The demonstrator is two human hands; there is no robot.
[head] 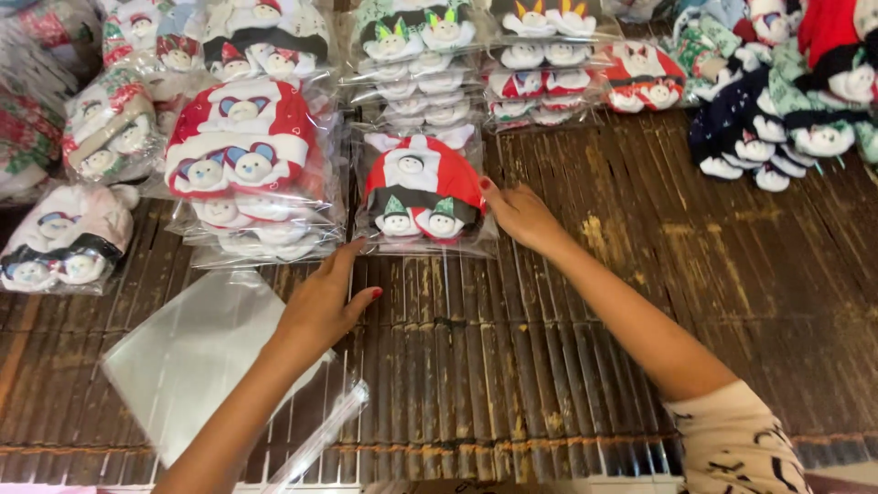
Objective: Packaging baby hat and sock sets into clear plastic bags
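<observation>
Both hands (322, 306) (519, 212) partly over bagged socks (421, 190).

Red-painted nails on both hands' fingers (376, 293); cream sleeve (736, 444) with black pattern on right arm.

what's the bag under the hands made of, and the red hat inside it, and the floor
Bag: clear glossy plastic film, by its glare and see-through edges. Hat: looks like soft matte fleece or knit, fuzzy red and white; exact fabric unclear. Floor: dark worn slats, probably bamboo or wood, with scuffed pale patches.
</observation>
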